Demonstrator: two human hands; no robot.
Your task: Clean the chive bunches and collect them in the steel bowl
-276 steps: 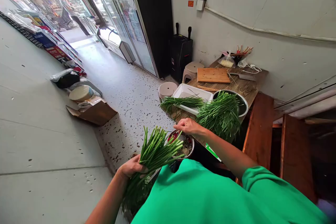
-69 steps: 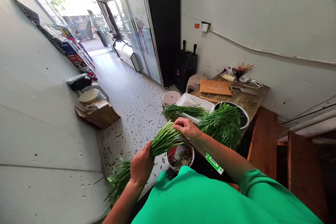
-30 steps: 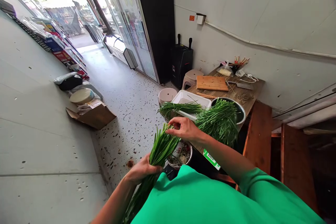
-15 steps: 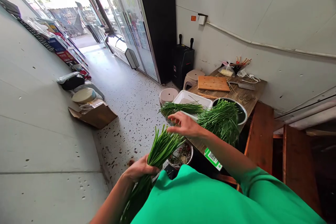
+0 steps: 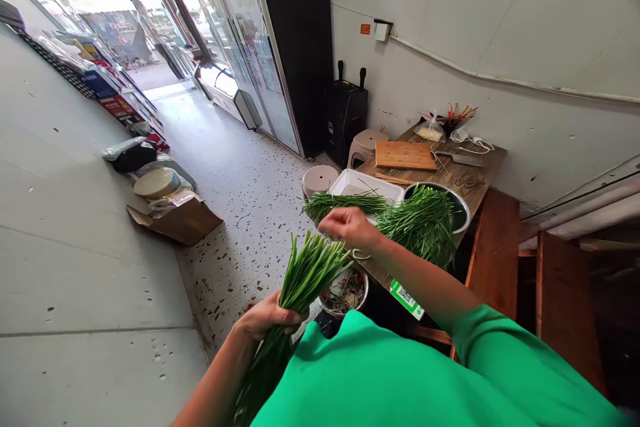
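My left hand (image 5: 274, 315) is wrapped round a bunch of garlic chives (image 5: 313, 267), cut ends fanned upward and leaves hanging down past my wrist. Just above those ends is my right hand (image 5: 351, 227), its fingers drawn together in a pinch. What they hold, if anything, is hidden; a pale curved strand (image 5: 361, 255) shows below that hand. Beneath both hands stands a waste bucket (image 5: 367, 293) with plant scraps inside. Beyond the right hand, more chives (image 5: 420, 223) lie over a metal basin (image 5: 465, 210), and others (image 5: 345, 203) rest across a white tray (image 5: 353, 181).
The wooden table (image 5: 467, 181) bears a cutting board (image 5: 406, 155), a cleaver (image 5: 465, 160) and a plastic bag (image 5: 431, 130). Two stools (image 5: 320, 179) and a black speaker (image 5: 347, 110) stand behind. A cardboard box (image 5: 183, 220) sits by the left wall; wooden benches (image 5: 495, 260) are at right.
My right hand's fingers have closed from a looser, spread shape and it has come slightly off the chive ends. The left hand keeps its hold on the bunch. The view has shifted a little.
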